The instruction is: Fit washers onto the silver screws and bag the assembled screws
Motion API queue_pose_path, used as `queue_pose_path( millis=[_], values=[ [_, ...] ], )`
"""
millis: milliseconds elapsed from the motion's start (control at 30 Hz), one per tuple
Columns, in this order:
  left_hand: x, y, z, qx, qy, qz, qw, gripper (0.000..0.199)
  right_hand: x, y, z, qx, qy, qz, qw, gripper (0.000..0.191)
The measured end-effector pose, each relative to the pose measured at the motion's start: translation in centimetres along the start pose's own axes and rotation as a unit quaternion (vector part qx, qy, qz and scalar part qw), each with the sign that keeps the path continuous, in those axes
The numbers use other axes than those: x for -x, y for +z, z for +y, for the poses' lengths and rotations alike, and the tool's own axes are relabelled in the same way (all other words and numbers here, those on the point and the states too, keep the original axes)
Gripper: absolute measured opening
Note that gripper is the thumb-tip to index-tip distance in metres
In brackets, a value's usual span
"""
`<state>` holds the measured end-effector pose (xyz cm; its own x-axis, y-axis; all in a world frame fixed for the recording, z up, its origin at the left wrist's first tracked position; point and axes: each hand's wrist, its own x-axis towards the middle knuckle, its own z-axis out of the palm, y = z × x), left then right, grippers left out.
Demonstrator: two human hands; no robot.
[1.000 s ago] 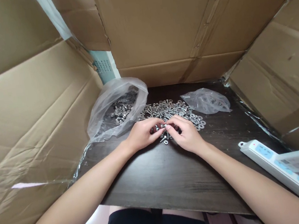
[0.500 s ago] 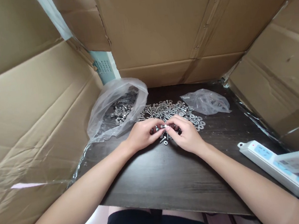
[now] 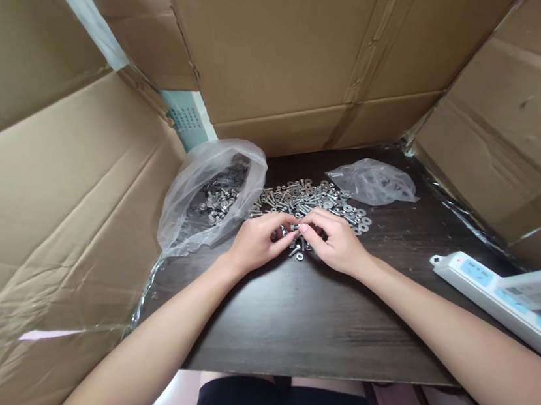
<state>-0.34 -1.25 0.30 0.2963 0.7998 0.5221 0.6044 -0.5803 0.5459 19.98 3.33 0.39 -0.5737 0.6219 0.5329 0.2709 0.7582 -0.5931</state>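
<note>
Left fingers (image 3: 286, 244), right fingers (image 3: 310, 235) pinching bolt (image 3: 295, 227); writing (image 3: 186, 119) on green panel (image 3: 179, 98) illegible.

Here are the left hand (image 3: 259, 242) and right hand (image 3: 337, 241), fingers (image 3: 313, 237) pinching a small fastener (image 3: 295, 227) by the hardware pile (image 3: 302, 198); left of the pile gapes a plastic bag (image 3: 179, 204), right, a crumpled pouch (image 3: 376, 179)!

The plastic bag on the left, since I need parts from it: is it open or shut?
Open: the plastic bag has its mouth spread wide, and loose metal parts show inside through the gap.
</note>
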Motion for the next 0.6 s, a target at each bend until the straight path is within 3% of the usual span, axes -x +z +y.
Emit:
queue_pose_path(
  millis=[267,600],
  values=[
    [0.0,-0.03,-0.02,-0.002,-0.004,0.001,1.0,0.017,-0.07,-0.13,-0.24,0.002,-0.005,0.013,1.0,0.005],
    [-0.01,0.02,-0.09,-0.005,0.0,0.002,1.0,0.018,-0.03,-0.04,-0.16,-0.001,0.001,0.004,1.0,0.009]
  ],
)
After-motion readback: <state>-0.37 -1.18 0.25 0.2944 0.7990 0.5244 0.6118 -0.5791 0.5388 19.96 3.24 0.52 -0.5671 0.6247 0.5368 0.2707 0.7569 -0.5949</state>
